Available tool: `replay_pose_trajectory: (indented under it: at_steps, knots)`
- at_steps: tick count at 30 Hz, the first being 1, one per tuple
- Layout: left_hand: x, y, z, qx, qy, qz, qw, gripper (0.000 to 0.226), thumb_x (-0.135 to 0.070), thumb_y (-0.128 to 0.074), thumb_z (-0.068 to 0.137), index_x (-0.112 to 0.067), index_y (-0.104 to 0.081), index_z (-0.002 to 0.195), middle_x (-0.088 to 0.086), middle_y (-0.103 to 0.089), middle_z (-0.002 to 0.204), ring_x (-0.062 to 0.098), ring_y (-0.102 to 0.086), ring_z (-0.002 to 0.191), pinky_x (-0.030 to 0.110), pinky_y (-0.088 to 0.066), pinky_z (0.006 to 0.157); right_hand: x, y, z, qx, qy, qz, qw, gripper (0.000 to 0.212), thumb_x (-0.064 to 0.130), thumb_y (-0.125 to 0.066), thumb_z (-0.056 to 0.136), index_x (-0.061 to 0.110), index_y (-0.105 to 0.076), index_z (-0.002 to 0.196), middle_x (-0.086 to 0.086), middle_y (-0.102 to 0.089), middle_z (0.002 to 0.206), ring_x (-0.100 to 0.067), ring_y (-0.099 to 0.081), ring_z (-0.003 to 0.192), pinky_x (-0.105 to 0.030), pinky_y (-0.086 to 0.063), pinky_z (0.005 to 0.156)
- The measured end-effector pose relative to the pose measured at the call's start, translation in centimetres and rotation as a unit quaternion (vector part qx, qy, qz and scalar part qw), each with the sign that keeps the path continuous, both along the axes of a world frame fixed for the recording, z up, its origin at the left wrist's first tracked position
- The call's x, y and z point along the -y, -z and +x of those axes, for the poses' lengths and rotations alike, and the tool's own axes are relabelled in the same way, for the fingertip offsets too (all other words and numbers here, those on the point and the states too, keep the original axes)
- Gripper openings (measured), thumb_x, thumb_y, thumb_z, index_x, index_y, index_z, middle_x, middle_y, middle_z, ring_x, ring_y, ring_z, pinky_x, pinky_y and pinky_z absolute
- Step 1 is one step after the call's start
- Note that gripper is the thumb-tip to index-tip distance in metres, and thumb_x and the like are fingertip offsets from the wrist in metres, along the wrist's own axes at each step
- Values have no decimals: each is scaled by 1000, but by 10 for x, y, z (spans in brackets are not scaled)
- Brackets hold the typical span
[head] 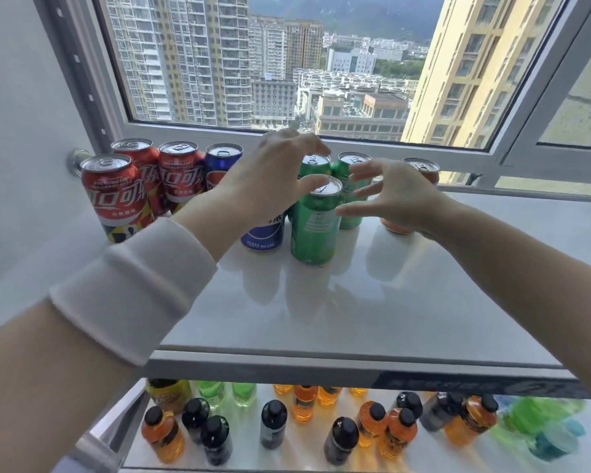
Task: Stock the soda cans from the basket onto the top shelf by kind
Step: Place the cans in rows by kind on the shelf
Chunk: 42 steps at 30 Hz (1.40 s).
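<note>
Soda cans stand on the white top shelf [321, 319]. Three red cola cans [111, 196] are grouped at the left. To their right come two blue cans, one at the back [222, 158] and one in front [263, 235]. Three green cans follow, with the front green can [316, 230] nearest me. An orange can [422, 169] stands farthest right. My left hand [273, 175] is spread over the blue and green cans, its thumb touching the front green can's lid. My right hand [400, 196] hovers with splayed fingers, their tips just beside that can. No basket is in view.
A large window frame [321, 139] runs right behind the cans, and a white wall closes the left side. The lower shelf [304, 452] holds several small orange, dark and green bottles. The shelf's front edge [355, 370] is a grey metal rail.
</note>
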State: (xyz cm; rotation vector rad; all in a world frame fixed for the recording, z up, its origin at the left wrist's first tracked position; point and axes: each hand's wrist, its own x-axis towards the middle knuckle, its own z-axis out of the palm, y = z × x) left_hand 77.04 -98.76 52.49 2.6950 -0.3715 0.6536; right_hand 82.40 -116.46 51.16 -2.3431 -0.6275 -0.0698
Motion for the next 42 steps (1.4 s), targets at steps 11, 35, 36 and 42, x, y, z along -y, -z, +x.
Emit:
replay_pose_trajectory:
  at_steps: [11,35,36,42]
  knots:
    - [16,5,25,-120,-19,95,988,65,-43,-72,71,-14,-50,125,9,-53,125,24,-49,115,35,-39,95,73,-2,60,20,189,-84,978,86,41,-78,68,6,-41,137,-12,-46,139,-28,-44,126,-36,-39,102]
    - [11,3,35,-127,-21,120,984,63,-32,-73,75,-18,-45,130,4,-53,130,23,-45,121,36,-36,99,57,-1,91,-120,148,77,979,81,10,-83,63,-1,-44,133,-14,-54,128,-30,-59,106,-33,-55,69]
    - [11,4,35,-126,-22,121,984,64,-32,-73,75,-18,-45,130,4,-53,130,23,-45,121,35,-36,99,55,-1,90,-120,145,77,979,81,10,-83,64,0,-44,134,-13,-54,128,-30,-59,106,-32,-54,68]
    - [12,7,34,-124,-42,150,980,66,-35,-70,77,-18,-40,133,7,-49,134,28,-36,127,42,-33,104,52,1,91,-119,138,76,980,83,10,-81,66,1,-39,136,-13,-49,134,-29,-56,110,-33,-53,72]
